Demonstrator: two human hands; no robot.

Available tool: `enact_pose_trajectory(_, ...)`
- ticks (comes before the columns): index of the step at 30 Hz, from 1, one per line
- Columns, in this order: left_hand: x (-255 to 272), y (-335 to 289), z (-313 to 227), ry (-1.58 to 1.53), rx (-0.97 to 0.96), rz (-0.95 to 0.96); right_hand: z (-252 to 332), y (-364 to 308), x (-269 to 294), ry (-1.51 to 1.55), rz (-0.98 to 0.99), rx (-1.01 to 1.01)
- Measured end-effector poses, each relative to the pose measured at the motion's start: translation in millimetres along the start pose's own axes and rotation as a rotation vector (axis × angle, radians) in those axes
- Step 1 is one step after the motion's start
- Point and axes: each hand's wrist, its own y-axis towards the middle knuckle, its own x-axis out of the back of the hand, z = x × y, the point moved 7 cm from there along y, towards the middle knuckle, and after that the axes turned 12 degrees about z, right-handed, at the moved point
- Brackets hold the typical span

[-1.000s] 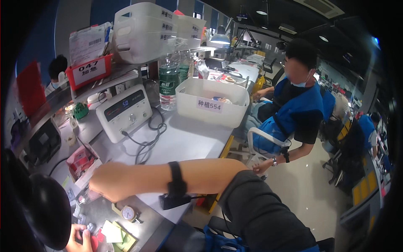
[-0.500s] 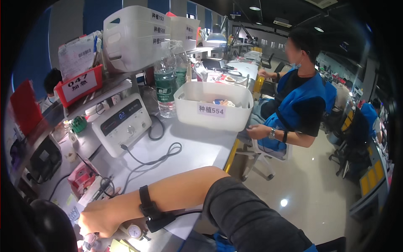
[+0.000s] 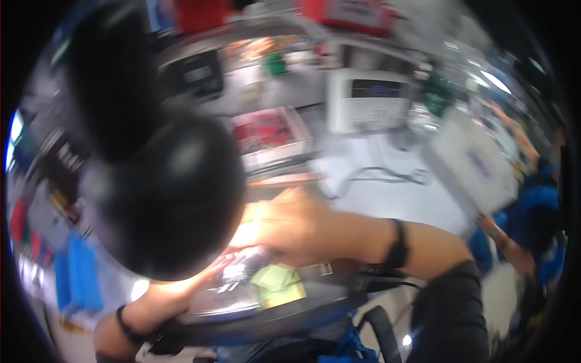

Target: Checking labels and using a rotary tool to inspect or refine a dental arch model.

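Under the black lamp head (image 3: 175, 193), my two hands are close together in bright light. My right hand (image 3: 284, 224) reaches in from the right, with its fingertips blurred and partly behind the lamp. My left hand (image 3: 172, 293) comes up from the lower left, and the lamp covers most of its fingers. What they hold, if anything, I cannot make out. Just below them lies a shiny, clear thing (image 3: 233, 290), too smeared to name. Pale yellow-green paper slips (image 3: 279, 284) lie next to it, near my right wrist.
Beyond my hands stands an open box with red contents (image 3: 266, 133). A white control unit (image 3: 369, 100) sits behind a looped dark cable (image 3: 387, 175). To the right are a white bin (image 3: 475, 160) and another person's arm (image 3: 508, 248); a blue tray (image 3: 78, 272) is at left.
My view has swung left and down toward the bench, blurring the picture. The lamp and both my hands now show; earlier only my right hand was visible.
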Motion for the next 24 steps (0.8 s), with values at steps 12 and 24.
enact_pose_trajectory(12, -11, -7, 1, 0.696, -0.738, -0.16, 8, 10, -1, -0.041, 0.018, -0.004)
enact_pose_trajectory(24, -8, -5, -5, 0.207, -0.625, -0.187, 9, -7, 0, 0.218, -0.078, -0.11)
